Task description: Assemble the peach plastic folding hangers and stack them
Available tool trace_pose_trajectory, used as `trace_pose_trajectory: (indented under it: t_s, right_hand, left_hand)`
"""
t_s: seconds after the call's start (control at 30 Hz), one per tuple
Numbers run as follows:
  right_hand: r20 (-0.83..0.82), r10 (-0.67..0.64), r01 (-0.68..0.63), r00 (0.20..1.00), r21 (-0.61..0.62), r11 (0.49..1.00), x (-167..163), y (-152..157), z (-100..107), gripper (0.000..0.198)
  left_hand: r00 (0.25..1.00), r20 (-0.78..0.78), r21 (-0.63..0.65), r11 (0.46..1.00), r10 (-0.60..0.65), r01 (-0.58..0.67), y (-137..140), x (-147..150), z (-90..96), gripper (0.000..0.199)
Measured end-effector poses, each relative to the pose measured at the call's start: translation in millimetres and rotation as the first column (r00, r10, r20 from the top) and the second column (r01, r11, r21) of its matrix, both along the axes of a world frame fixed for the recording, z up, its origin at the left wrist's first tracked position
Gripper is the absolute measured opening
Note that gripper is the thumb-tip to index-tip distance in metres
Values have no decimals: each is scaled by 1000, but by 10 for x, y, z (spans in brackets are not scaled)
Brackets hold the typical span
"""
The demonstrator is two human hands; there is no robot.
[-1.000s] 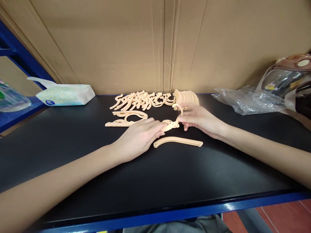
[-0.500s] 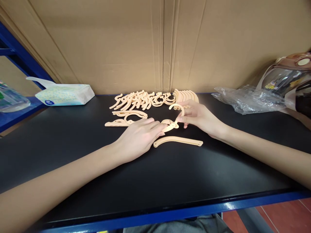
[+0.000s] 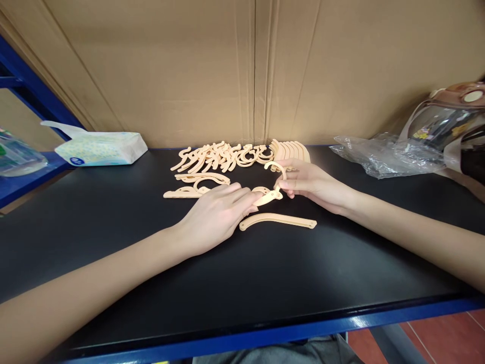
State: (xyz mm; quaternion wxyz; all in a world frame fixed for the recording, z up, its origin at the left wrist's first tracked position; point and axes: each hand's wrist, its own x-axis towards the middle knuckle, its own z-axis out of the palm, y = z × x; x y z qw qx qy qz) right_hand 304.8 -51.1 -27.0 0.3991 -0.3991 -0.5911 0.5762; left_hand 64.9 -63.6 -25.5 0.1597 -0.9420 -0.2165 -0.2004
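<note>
My left hand (image 3: 222, 215) is closed on a cream plastic hanger arm (image 3: 268, 198), which lies partly hidden under its fingers. A curved cream hanger hook (image 3: 284, 174) is pinched in my right hand (image 3: 308, 183), its lower end meeting the right end of that arm. Whether the two are locked together I cannot tell. Just in front lies a loose hanger arm (image 3: 278, 218), apart from both hands. Beyond my left hand are more hanger pieces (image 3: 202, 177), one with a hook showing.
Along the back of the black table (image 3: 242, 293) lie a heap of hanger parts (image 3: 212, 155) and a neat row of hanger arms (image 3: 291, 150). A tissue pack (image 3: 106, 147) is at left. Crumpled clear plastic (image 3: 390, 154) and a bottle (image 3: 435, 124) stand at right. Cardboard (image 3: 170, 71) rises behind.
The hook and the arm's end have shifted slightly right and tilted a little. My right hand's fingers have closed in around the hook's base. My left hand stays nearly still.
</note>
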Motion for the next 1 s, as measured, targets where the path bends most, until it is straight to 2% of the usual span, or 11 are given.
trace_pose_trajectory:
  t_s: [0.33, 0.67, 1.0]
  right_hand:
    - [-136, 98, -110, 986, -81, 991, 23, 21, 7, 52]
    - [-171, 1, -16, 985, -82, 996, 2, -3, -25, 56]
    - [-94, 15, -18, 995, -38, 999, -21, -6, -18, 56]
  left_hand:
    - [998, 66, -153, 988, -13, 23, -4, -22, -10, 31]
    - [997, 75, -161, 987, -10, 22, 42, -39, -15, 29]
    - [997, 76, -216, 976, 8, 9, 55, -44, -27, 28]
